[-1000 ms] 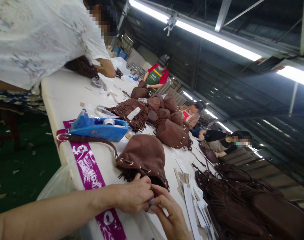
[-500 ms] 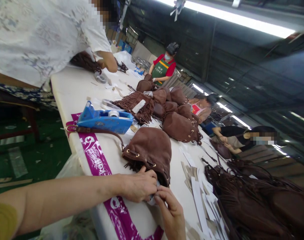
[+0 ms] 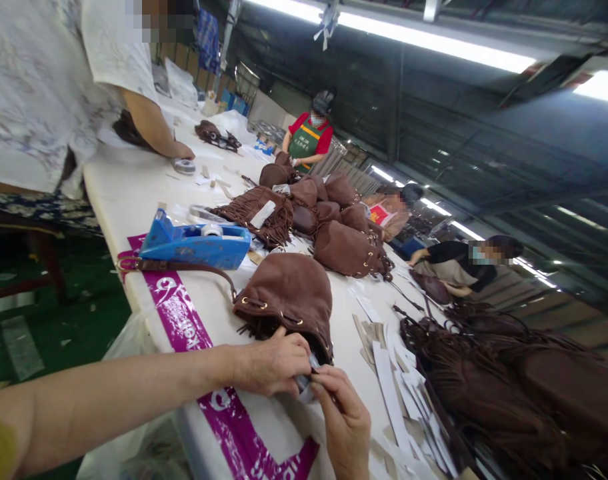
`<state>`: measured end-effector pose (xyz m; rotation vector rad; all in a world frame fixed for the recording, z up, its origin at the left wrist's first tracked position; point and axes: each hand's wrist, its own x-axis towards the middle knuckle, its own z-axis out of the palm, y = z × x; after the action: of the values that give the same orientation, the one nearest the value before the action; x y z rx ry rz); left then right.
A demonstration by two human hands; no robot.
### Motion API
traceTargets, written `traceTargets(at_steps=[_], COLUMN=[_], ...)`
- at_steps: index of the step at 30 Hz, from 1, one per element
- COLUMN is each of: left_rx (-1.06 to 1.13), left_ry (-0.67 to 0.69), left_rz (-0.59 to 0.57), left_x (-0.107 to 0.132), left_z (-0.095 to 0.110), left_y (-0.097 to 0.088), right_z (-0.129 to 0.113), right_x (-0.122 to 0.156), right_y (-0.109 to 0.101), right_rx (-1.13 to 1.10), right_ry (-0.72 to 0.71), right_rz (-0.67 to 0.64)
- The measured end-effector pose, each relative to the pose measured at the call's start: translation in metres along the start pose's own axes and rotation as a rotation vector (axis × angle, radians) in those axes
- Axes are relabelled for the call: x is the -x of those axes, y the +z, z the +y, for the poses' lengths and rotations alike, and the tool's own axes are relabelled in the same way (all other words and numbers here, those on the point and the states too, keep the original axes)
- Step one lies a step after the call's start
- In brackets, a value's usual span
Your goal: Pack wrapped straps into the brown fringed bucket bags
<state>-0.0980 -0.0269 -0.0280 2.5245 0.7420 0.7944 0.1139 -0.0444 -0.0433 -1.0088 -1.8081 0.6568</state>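
A brown drawstring bag point(image 3: 289, 287) with gold eyelets lies on the white table, its mouth facing me. My left hand point(image 3: 277, 363) is at the mouth, fingers bent and closed around something by the rim that I cannot make out. My right hand point(image 3: 341, 413) is beside it, thumb and forefinger pinched on a small dark piece at the bag's edge. Between the hands shows a bit of greyish plastic wrap point(image 3: 305, 385). The bag's strap point(image 3: 194, 268) runs off to the left. What lies inside the mouth is mostly hidden.
A blue tape dispenser point(image 3: 194, 245) stands left of the bag, near purple printed tape point(image 3: 177, 313) on the table. Further back are several brown bags point(image 3: 344, 247). Paper strips point(image 3: 391, 380) and a heap of fringed bags point(image 3: 514, 387) lie right. Co-workers stand around the table.
The view has shifted slightly, moving the table's things leftward. Both my hands stay at the bag's mouth. The co-worker at left has moved a hand onto a roll of tape.
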Motion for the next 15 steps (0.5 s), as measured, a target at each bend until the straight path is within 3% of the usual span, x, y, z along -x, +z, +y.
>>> traceTargets(at_steps=[10, 15], left_rx=[0.238, 0.243], left_ry=[-0.232, -0.307], left_rz=[0.065, 0.088], left_x=[-0.005, -0.007], left_z=[0.012, 0.019], left_y=[-0.002, -0.003], right_z=[-0.012, -0.017], right_x=[-0.009, -0.013], right_y=[0.002, 0.007], right_rx=[-0.028, -0.025], right_ry=[0.055, 0.119], right_rz=[0.058, 0.106])
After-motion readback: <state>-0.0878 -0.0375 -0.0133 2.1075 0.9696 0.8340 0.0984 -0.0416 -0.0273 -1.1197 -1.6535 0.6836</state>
